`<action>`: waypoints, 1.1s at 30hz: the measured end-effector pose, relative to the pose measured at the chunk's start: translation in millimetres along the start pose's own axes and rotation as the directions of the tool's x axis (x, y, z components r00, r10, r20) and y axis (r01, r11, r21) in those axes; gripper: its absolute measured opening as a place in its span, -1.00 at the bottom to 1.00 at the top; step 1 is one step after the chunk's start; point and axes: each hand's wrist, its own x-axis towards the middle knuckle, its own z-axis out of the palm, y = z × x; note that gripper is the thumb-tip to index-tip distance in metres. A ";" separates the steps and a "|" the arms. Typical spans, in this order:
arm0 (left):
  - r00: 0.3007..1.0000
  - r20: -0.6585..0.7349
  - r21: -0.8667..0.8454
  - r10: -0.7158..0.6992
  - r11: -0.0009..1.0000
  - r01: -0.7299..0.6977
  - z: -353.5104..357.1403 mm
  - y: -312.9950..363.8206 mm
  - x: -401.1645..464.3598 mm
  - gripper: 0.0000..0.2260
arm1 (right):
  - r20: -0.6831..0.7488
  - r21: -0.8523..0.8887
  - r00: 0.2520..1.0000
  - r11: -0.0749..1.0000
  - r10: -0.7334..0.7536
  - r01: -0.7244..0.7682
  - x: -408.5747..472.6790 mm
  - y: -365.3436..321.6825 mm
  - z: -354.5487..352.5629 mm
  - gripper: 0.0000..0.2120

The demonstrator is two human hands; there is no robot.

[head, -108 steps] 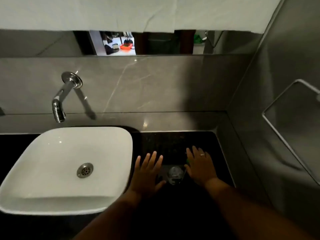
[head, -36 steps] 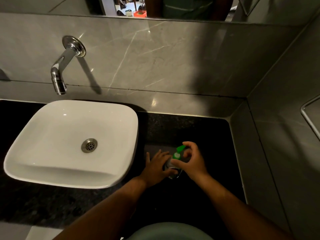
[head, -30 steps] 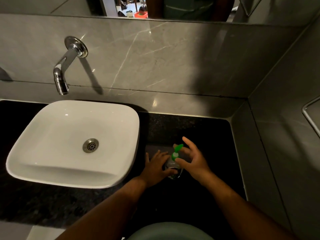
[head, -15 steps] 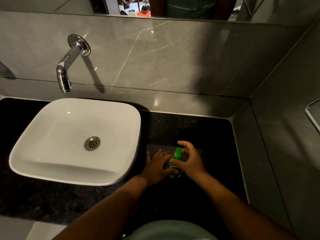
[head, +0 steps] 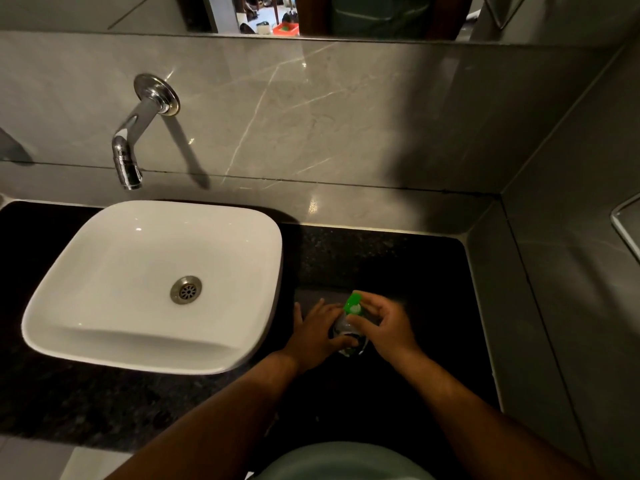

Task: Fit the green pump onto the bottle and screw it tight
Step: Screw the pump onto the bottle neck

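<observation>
A small clear bottle (head: 344, 332) stands on the black granite counter (head: 398, 265), right of the sink. The green pump (head: 353, 303) sits on top of it, its nozzle pointing away from me. My left hand (head: 317, 332) wraps the bottle's left side, thumb across its front. My right hand (head: 384, 323) curls around the pump's collar from the right, fingers pinched just under the green head. Most of the bottle is hidden by both hands.
A white basin (head: 156, 282) fills the counter's left half, with a chrome wall tap (head: 133, 147) above it. Grey marble walls close in behind and to the right; a metal rail (head: 623, 226) hangs on the right wall. A mirror runs along the top.
My right hand has turned around the pump and its fingers have re-closed; the green nozzle has swung slightly. My left hand has stayed on the bottle. The camera has shifted a little.
</observation>
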 end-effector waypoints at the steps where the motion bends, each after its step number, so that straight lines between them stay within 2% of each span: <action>1: 1.000 -0.008 -0.009 -0.003 1.000 0.003 0.5 -0.4 -0.6 -0.30 | -0.046 0.012 0.999 1.000 -0.001 0.002 0.2 1.0 3.7 -0.53; 3: 1.000 -0.027 -0.044 -0.009 0.999 0.008 1.9 -1.4 -2.2 -0.34 | -0.106 -0.011 0.994 1.000 -0.022 0.021 -0.4 1.9 8.4 -0.52; 5: 1.000 -0.019 -0.040 -0.009 0.999 0.008 1.7 -1.3 -3.0 -0.33 | -0.073 -0.090 0.995 0.994 -0.070 0.063 0.2 0.8 6.5 -0.44; 7: 1.000 0.007 -0.004 0.001 1.000 -0.001 0.0 0.2 -2.4 -0.31 | 0.083 -0.133 0.994 0.988 -0.070 0.081 3.8 -3.7 -2.9 -0.34; 9: 1.000 0.030 0.006 0.001 1.000 -0.002 -2.5 2.7 -2.4 -0.29 | 0.299 -0.100 0.954 0.994 -0.008 0.040 10.3 -11.8 -18.6 -0.30; 13: 0.996 0.087 -0.071 0.009 0.997 -0.003 -8.0 4.8 -2.0 -0.30 | 0.554 -0.147 0.829 0.989 0.076 0.007 25.4 -30.6 -40.7 -0.47; 16: 0.993 0.116 -0.079 0.005 0.997 0.004 -11.7 3.2 -1.9 -0.31 | 0.641 -0.164 0.765 0.985 0.065 0.054 28.8 -36.7 -38.2 -0.60; 18: 0.993 0.121 -0.071 0.002 0.997 0.006 -12.5 1.6 -2.6 -0.30 | 0.647 -0.155 0.761 0.985 0.047 0.071 28.1 -35.8 -34.1 -0.65; 24: 0.999 0.035 -0.058 0.010 0.998 -0.008 -3.9 -0.1 -7.2 -0.33 | 0.474 -0.135 0.881 0.987 -0.016 0.090 9.2 -19.7 -26.0 -0.68; 28: 0.999 -0.029 -0.033 -0.012 0.999 0.011 1.8 5.5 -8.1 -0.34 | 0.178 -0.277 0.975 0.944 -0.130 0.177 -1.6 -0.4 -15.4 -0.67; 30: 0.997 -0.067 -0.006 -0.029 1.000 0.028 4.7 8.1 -7.4 -0.37 | 0.016 -0.336 0.985 0.927 -0.170 0.165 -7.1 6.8 -6.7 -0.67; 33: 0.992 -0.118 0.003 -0.041 0.999 0.042 8.6 9.8 -9.6 -0.39 | -0.193 -0.417 0.959 0.902 -0.208 0.112 -13.6 7.8 10.8 -0.63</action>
